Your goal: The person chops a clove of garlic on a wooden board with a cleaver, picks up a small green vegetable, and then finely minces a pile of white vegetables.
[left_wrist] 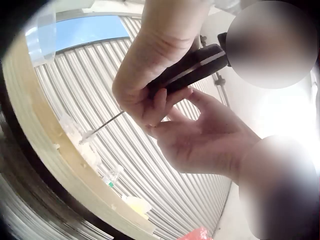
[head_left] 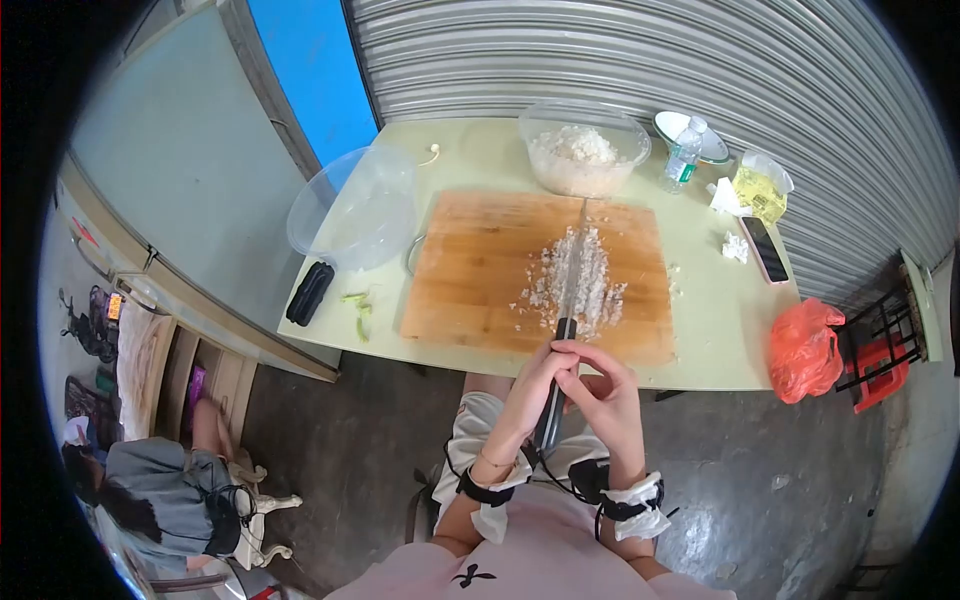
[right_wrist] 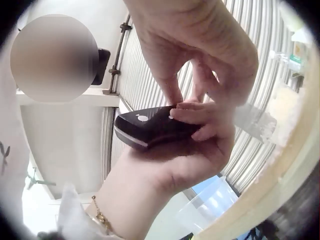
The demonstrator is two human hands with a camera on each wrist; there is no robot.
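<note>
A knife (head_left: 573, 270) points away from the body, its blade over finely chopped white pieces (head_left: 598, 290) on a wooden cutting board (head_left: 460, 270). My left hand (head_left: 528, 398) grips its black handle; in the right wrist view the handle (right_wrist: 150, 125) lies across the palm of that left hand (right_wrist: 170, 172). My right hand (head_left: 612, 405) is beside it, thumb and fingers bent, fingertips touching the left fingers and handle area. The left wrist view shows the left hand (left_wrist: 150, 65) round the handle (left_wrist: 195, 70) and the right hand (left_wrist: 200, 142) against it.
Behind the board stands a clear bowl (head_left: 575, 180) of white pieces. An empty clear bowl (head_left: 365, 215) and a black object (head_left: 310, 294) are at left. A bottle (head_left: 683, 155), a phone (head_left: 765, 250) and a red bag (head_left: 805, 350) are at right. Someone (head_left: 165, 490) sits far left.
</note>
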